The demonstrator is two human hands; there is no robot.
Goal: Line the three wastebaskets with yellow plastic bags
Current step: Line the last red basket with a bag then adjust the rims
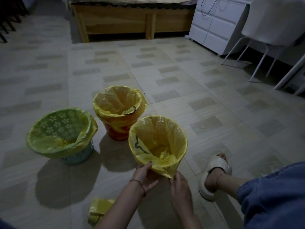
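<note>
Wastebaskets: three stand close together on the tiled floor (pixel 165 66), each with a yellow bag folded over its rim.
Nearest wastebasket (pixel 158 142): in front of the person, its yellow liner (pixel 165 166) draped over the rim, with slack plastic bunched at the near edge.
Left hand (pixel 145 176): fingers curled, thumb up against the near rim, gripping the bunched plastic from the left.
Right hand (pixel 179 184): fingers bent, pinching the hanging fold of the same liner from the right; a ring shows on one finger.
Middle wastebasket (pixel 118 129): reddish-orange wall, behind and just left of the nearest one; its bag (pixel 115 103) is spread open inside.
Left wastebasket (pixel 77 156): pale blue-green wall, set apart to the left; a flower pattern shows through its bag (pixel 62 129), which sags at the near side.
Bag roll (pixel 99 210): folded yellow bags on the floor beside the left forearm.
Foot (pixel 214 176): in a pale slipper, right of the nearest wastebasket, near it but not touching.
Background: wooden bed frame (pixel 115 22), white cabinet (pixel 214 27) and white chair (pixel 272 30), well away from the baskets.
</note>
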